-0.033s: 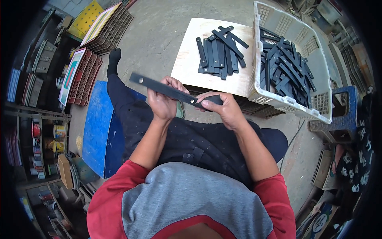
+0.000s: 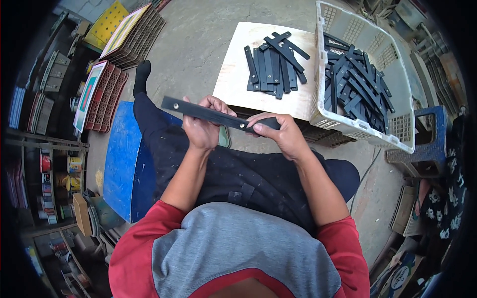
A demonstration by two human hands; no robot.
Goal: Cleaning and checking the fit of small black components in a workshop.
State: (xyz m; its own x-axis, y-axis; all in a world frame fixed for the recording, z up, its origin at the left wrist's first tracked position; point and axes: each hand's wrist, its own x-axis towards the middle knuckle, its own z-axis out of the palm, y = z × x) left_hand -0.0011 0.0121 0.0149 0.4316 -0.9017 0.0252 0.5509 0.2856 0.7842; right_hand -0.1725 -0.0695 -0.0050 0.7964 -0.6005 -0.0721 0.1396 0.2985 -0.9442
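Observation:
A flat black bar (image 2: 209,114) with metal-rimmed holes or rivets is held across my lap, its left end higher than its right. My left hand (image 2: 202,130) grips it near the middle, thumb and fingers on either side. Around its right end my right hand (image 2: 279,133) is closed, with the thumb pressed on it; a dark piece, perhaps part of the same bar, shows beneath these fingers. Similar black bars (image 2: 272,67) lie in a loose pile on the pale wooden board (image 2: 231,74) ahead of me.
A white plastic crate (image 2: 402,94) with many black bars (image 2: 355,84) stands right of the board. Beyond it is a blue stool (image 2: 437,134). To my left are a blue box-like surface (image 2: 119,154), brown crates (image 2: 107,97) and shelves (image 2: 54,144) with cans.
The bar has tilted slightly, its left end a little lower, and its broad face shows more. Both hands keep their hold on it.

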